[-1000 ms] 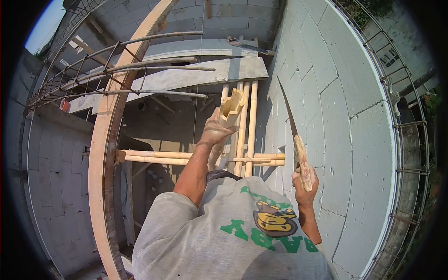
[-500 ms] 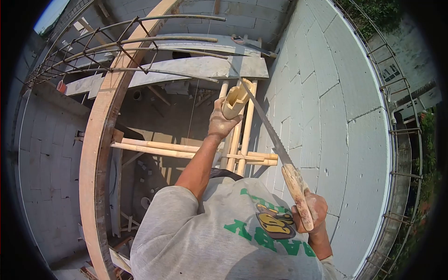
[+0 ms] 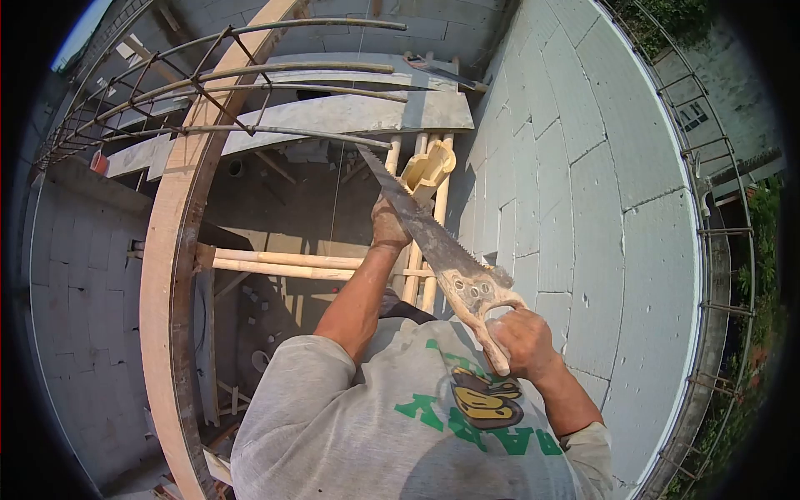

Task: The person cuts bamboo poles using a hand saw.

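Observation:
My right hand [image 3: 527, 340] is wrapped round the wooden handle of a hand saw [image 3: 433, 243]. The saw's broad face is turned toward me, and its blade slants up and left, passing in front of my left hand [image 3: 388, 223]. That hand is closed round a thick bamboo piece [image 3: 432, 167], whose cut end is notched and hollow. Some of the left fingers are hidden behind the blade. Whether the teeth touch the bamboo I cannot tell. Below the bamboo piece, upright bamboo poles [image 3: 430, 292] run down past horizontal ones.
A wall of pale blocks [image 3: 567, 208] rises close on my right. On the left stand a long wooden beam [image 3: 167, 267] and a rebar cage [image 3: 200, 83] with protruding bar ends. Planks [image 3: 350, 117] span the far side, with another saw [image 3: 437, 70] beyond. The floor lies well below.
My right hand has moved up and left, and the saw has swung left and turned its flat side toward me. The bamboo piece has tilted slightly in my left hand.

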A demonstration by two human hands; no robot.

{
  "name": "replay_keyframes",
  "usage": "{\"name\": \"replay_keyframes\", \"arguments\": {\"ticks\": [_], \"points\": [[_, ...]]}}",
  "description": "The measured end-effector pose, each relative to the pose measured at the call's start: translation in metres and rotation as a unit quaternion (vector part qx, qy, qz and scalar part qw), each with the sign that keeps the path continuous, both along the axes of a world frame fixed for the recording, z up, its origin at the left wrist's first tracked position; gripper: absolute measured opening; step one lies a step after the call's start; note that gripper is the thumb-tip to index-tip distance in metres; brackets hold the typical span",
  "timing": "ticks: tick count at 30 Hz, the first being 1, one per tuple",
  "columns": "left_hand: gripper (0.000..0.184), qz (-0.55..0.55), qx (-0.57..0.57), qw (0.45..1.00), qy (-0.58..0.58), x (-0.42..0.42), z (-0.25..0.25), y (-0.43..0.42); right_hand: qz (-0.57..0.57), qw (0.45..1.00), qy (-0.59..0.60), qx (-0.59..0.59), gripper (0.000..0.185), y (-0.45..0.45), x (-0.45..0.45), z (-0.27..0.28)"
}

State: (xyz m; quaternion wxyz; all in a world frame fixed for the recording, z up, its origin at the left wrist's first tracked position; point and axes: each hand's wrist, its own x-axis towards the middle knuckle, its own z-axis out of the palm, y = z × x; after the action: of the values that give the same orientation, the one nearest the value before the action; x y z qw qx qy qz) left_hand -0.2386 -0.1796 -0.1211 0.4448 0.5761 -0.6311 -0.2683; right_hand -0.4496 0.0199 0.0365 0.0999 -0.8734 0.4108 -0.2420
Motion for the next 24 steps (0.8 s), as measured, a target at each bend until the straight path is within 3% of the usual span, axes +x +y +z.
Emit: {"name": "replay_keyframes", "arguments": {"ticks": [2, 5, 7, 9, 12, 13, 18, 22, 24], "points": [[0.058, -0.022, 0.007, 1.0, -0.019, 0.007, -0.008, -0.001, -0.003, 1.0, 0.01, 0.007, 0.02, -0.004, 0.007, -0.004], [0.06, -0.074, 0.053, 0.992, 0.09, 0.011, -0.012, -0.001, -0.016, 0.999, 0.015, 0.032, 0.02, -0.004, 0.017, -0.003], [0.062, -0.087, 0.057, 0.991, 0.082, 0.012, -0.02, -0.003, -0.03, 0.999, 0.01, 0.045, 0.021, 0.001, 0.023, -0.002], [0.06, -0.079, 0.019, 0.996, 0.03, 0.011, 0.013, -0.001, -0.042, 0.998, 0.0, 0.039, 0.022, 0.001, 0.028, -0.006], [0.049, -0.091, 0.089, 0.987, 0.094, 0.01, -0.007, 0.001, -0.052, 0.997, 0.003, 0.054, 0.02, 0.01, 0.04, 0.001], [0.046, -0.088, 0.064, 0.992, 0.069, 0.01, -0.001, 0.0, -0.05, 0.997, 0.006, 0.053, 0.02, 0.009, 0.039, 0.002], [0.049, -0.067, 0.077, 0.99, 0.093, 0.008, 0.021, 0.004, -0.06, 0.997, 0.05, -0.006, 0.015, 0.018, 0.044, -0.014], [0.051, -0.062, 0.059, 0.99, 0.108, 0.004, 0.01, -0.001, -0.088, 0.994, 0.029, -0.06, 0.018, 0.029, 0.06, -0.02], [0.052, -0.033, 0.0, 0.999, 0.004, -0.002, 0.003, -0.01, -0.101, 0.993, 0.031, -0.056, 0.018, 0.04, 0.065, -0.016]]}}
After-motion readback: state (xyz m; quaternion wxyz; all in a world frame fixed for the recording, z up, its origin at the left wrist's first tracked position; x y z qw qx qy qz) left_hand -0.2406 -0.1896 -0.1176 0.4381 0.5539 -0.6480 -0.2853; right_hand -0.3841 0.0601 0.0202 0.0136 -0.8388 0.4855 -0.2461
